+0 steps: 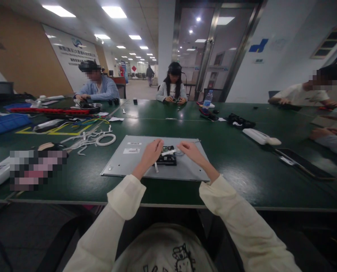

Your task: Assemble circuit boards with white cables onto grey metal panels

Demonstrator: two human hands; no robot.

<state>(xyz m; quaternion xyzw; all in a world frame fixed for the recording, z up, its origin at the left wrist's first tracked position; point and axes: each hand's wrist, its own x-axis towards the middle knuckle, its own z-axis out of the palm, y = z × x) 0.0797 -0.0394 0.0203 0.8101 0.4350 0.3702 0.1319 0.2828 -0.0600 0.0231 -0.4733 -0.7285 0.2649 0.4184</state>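
Observation:
A black open-cased device with a circuit board (171, 159) lies on a flat grey metal panel (123, 162). My left hand (151, 154) is curled at the device's left side, its fingers together along that edge; the thumb is hard to make out. Across the top of the board runs a white flat strip (168, 152). My right hand (193, 152) is closed at the right side, fingertips pinched by the strip's right end and a thin pale cable; the exact grip is too small to tell. Another white strip (156, 167) sticks out below my left hand.
White cables (106, 140) lie left of the panel on the green table (145, 192). Blue bins (8, 124) stand far left. To the right are a white handheld device (254, 136), a black flat device (305, 163) and black goggles-like gear (241, 121). Several people sit around the table.

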